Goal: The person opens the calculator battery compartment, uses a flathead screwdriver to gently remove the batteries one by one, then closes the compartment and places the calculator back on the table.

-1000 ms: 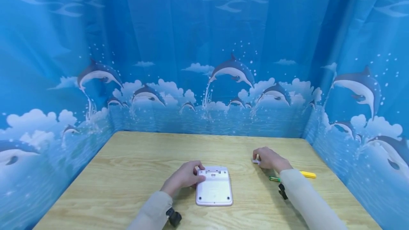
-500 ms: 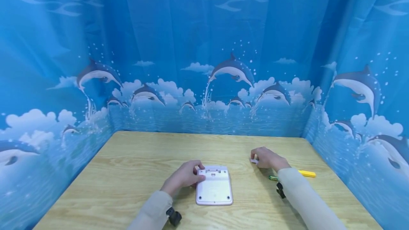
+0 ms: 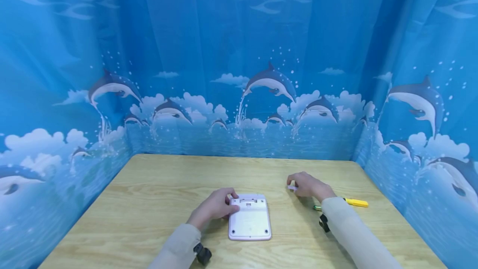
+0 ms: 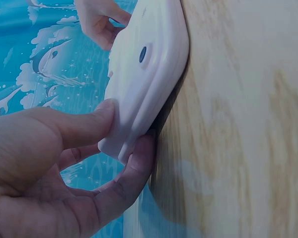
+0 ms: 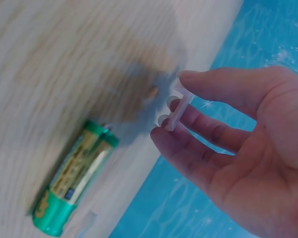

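"Device [image 3: 249, 221], white rounded-rectangular plastic: where was it?"
"On the pale wood-grain table [image 3: 168, 177], far left corner pinched by the left hand [image 3: 213, 207]."
"Right hand [image 3: 308, 186]?"
"Gripped a small pale plastic piece [image 5: 181, 110], near a green-and-gold cylindrical battery [image 5: 74, 178]."

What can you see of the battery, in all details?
The battery is a cylinder with glossy green ends and a golden middle bearing dark print; a small tip sticks out at one end. It lies untouched on its side on the table, near the right hand. In the head view, a sleeve partly hides it.
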Action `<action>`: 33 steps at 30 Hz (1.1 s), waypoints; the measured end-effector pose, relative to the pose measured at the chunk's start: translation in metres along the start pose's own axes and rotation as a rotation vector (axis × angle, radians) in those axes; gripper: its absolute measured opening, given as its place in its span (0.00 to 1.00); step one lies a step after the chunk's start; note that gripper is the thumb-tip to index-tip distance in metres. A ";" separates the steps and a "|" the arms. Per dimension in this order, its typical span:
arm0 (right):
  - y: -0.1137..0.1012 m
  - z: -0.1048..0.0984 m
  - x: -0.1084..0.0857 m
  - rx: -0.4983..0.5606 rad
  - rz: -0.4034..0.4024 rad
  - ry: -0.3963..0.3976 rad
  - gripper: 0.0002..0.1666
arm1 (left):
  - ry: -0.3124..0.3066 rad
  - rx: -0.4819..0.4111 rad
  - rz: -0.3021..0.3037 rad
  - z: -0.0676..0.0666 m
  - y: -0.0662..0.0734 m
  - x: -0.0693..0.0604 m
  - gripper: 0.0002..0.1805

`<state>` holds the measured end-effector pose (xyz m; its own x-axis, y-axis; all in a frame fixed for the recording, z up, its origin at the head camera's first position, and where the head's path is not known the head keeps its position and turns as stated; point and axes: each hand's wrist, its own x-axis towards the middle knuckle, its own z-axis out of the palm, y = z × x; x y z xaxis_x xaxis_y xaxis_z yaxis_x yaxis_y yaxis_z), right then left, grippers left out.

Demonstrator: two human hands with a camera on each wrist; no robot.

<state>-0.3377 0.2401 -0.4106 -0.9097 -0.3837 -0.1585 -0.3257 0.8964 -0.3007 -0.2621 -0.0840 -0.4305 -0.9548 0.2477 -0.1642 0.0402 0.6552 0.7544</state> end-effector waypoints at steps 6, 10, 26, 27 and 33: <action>-0.011 -0.004 0.001 -0.027 -0.033 0.008 0.22 | 0.001 0.003 0.000 -0.001 0.000 0.001 0.12; -0.018 -0.006 0.001 -0.018 -0.027 0.007 0.26 | 0.002 0.001 0.012 -0.001 -0.001 0.002 0.13; -0.045 -0.001 -0.001 0.003 -0.138 0.011 0.19 | -0.007 -0.010 0.008 0.002 -0.001 0.002 0.13; -0.046 -0.001 -0.001 0.003 -0.144 0.010 0.19 | -0.007 -0.008 0.008 0.002 -0.001 0.002 0.13; -0.053 0.000 0.000 0.005 -0.180 0.009 0.19 | -0.004 -0.008 0.004 0.002 -0.001 0.001 0.13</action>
<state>-0.3201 0.1927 -0.3949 -0.8390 -0.5362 -0.0928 -0.4828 0.8121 -0.3277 -0.2630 -0.0832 -0.4329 -0.9535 0.2531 -0.1635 0.0419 0.6486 0.7600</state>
